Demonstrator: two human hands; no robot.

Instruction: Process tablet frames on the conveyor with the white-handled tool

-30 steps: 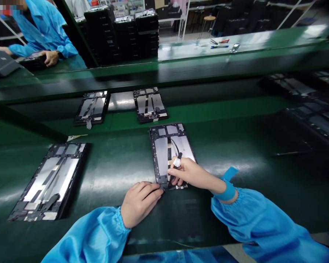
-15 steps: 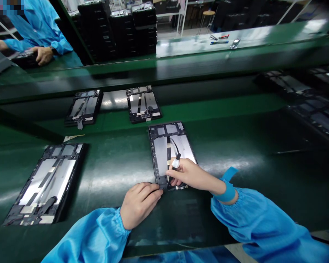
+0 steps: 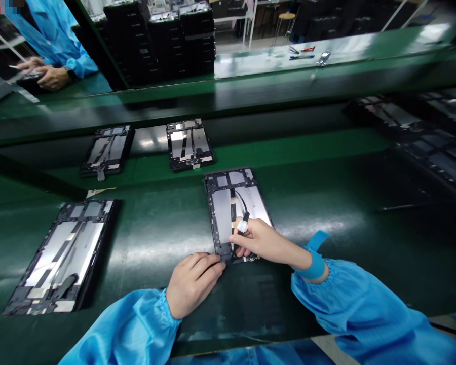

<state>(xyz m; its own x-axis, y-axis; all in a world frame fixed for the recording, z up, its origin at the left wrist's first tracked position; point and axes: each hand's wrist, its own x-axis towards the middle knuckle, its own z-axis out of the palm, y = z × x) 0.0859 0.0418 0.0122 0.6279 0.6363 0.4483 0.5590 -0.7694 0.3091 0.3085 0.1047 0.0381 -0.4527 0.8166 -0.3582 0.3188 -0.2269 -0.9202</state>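
Observation:
An opened tablet back frame (image 3: 228,203) with silver plates and a black cable lies on the green bench in front of me. My right hand (image 3: 260,241) is closed round a thin black tool (image 3: 242,225) with a white band, its tip down at the frame's near edge. My left hand (image 3: 193,281) rests with curled fingers pressing the frame's near left corner. Both arms wear blue sleeves; a blue strap circles my right wrist.
Another opened tablet frame (image 3: 63,253) lies at the left. Two more tablet frames (image 3: 106,149) (image 3: 190,143) ride the belt behind. A person in blue (image 3: 53,66) works at the far left beside stacked black trays (image 3: 163,40). Small tools (image 3: 307,53) lie on the far shelf.
The two frames on the belt have drifted left. My hands have barely shifted on the tablet frame. The person at the far left has moved their hands.

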